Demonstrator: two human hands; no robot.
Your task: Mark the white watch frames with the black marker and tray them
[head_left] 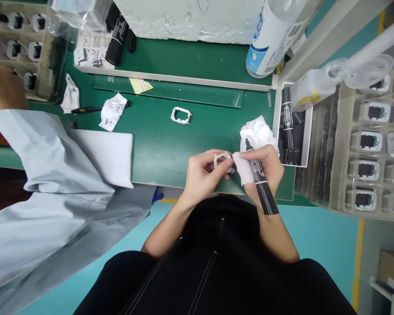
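My left hand [202, 175] pinches a small white watch-case frame [220, 161] between thumb and fingers, above the table's near edge. Close against it, my right hand [268, 168] holds a black marker pen [259, 177], its dark tip pointing away from me. A folded white tissue [243, 168] is also gripped in that hand, its edge at the frame; whether they touch I cannot tell. Beyond my hands a second white frame [181, 115] lies flat on the green table [157, 153]. Crumpled tissue [258, 133] sits just behind my right hand.
Trays of similar frames stand at the right [344, 144] and far left [46, 78]. A bottle [271, 39] stands at the back, near a small box [310, 131] with a marker. At left, a person's grey sleeve [46, 175] reaches over a white foam pad [101, 153].
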